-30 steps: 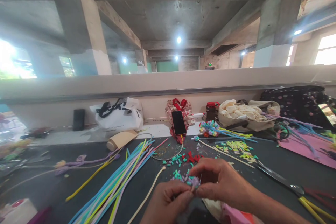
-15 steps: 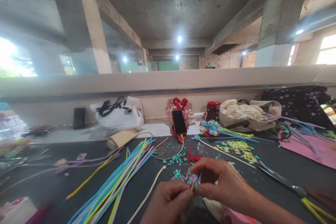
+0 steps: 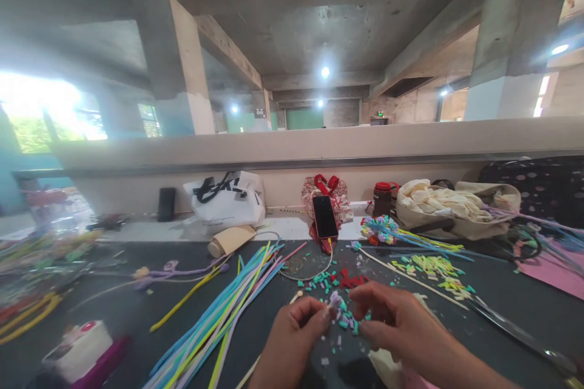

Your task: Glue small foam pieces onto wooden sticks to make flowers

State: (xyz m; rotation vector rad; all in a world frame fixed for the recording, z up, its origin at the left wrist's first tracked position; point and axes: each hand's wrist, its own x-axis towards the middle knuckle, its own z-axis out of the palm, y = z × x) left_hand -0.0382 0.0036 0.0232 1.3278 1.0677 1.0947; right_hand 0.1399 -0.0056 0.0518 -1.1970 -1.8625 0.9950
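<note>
My left hand [image 3: 296, 335] is closed, thumb and forefinger pinched together. At its fingertips is a small lilac flower-like cluster [image 3: 336, 299]; its stem is mostly hidden by the fingers. To the right, my right hand [image 3: 395, 319] has thumb and fingers apart with nothing between them. Short turquoise pieces [image 3: 349, 322] lie on the dark table between the hands. Beyond the fingers are red pieces [image 3: 351, 279] and more turquoise bits [image 3: 322, 280]. A cream stem with a pale tip [image 3: 298, 295] lies partly behind my left hand.
Long fuzzy pastel stems [image 3: 228, 310] spread at the left. Yellow cut pieces [image 3: 433, 267] and scissors [image 3: 511, 325] lie on the right. A phone [image 3: 325, 217] leans at the back, near a finished-looking flower bunch [image 3: 379, 229], a bottle [image 3: 382, 199] and a white bag [image 3: 228, 200].
My right hand has let go of the lilac cluster and moved apart to the right, its fingers opening. My left hand still pinches it. The camera view has turned slightly left.
</note>
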